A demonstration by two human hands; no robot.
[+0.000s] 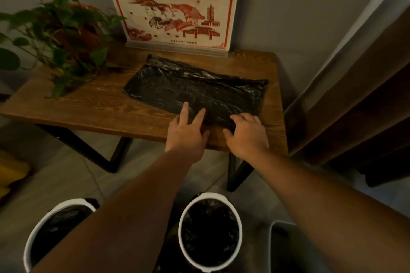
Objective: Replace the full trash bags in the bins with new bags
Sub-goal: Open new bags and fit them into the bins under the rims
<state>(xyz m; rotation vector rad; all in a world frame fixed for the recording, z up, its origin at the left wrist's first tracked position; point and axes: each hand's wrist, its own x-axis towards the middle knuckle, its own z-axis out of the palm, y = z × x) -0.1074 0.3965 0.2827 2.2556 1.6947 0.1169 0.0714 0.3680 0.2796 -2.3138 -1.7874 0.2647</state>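
black bag (195, 88) flat on table (88, 104) | left hand (186, 133) fingers straight, pinning it down | right hand (247, 134) pinches near edge, likely peeling a layer free

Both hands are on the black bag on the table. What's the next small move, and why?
Probably lift the near edge with the right hand, whose fingers curl over it, while the left hand presses flat fingers on the black trash bag. The bag lies flat on the wooden table and must come free before it lines a white bin.
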